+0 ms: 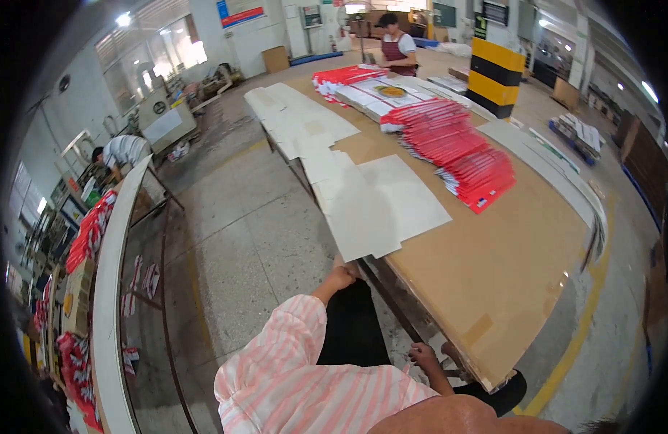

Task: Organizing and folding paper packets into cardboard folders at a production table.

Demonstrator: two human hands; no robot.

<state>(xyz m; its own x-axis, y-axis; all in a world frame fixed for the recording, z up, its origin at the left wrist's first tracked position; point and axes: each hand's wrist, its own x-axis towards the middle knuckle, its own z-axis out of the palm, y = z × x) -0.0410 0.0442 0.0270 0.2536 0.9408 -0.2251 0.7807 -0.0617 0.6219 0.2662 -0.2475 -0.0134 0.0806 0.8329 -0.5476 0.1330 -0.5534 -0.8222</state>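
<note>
Head view, from the left: a long narrow white table (108, 289) runs beside red-and-white bundles (89, 235), with a co-worker (130, 152) bent over at its far end. Nearer the middle, the person's left hand (339, 278) is just below the closest corner of the overlapping white sheets (413, 199), its fingers curled inward; whether they pinch the edge cannot be told. The sheets lie on the brown table (493, 271), straight ahead of that hand, their long run stretching away toward the far left. Further right, the right hand (423, 356) hangs low beside the table's near edge, fingers loosely bent, contact unclear; the sheets lie ahead and to its left, so the left hand is nearer. Beyond the sheets, to the right, a fanned red stack (449, 141) rests on the table.
</note>
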